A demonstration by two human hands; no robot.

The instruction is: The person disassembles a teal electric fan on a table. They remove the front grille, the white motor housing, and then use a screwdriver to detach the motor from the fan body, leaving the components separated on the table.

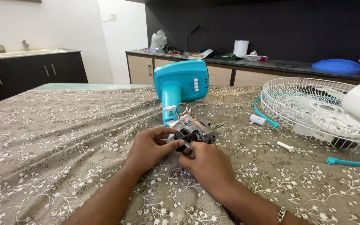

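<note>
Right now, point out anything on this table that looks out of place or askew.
The turquoise fan base lies tipped on the patterned cloth with its motor out and bare, both hands on it. The white wire grille lies detached at the right, small white pieces loose beside it.

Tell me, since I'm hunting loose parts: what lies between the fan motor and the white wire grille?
In the head view, between motor and grille: a teal rim strip, a white cap, and a small white peg.

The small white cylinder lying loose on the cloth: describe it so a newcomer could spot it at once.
Start at the white wire fan guard on the table's right side. Just below its near rim, on the patterned cloth, lies the small white cylinder. Unlike the white piece joined to the teal strip, it lies alone.
</note>
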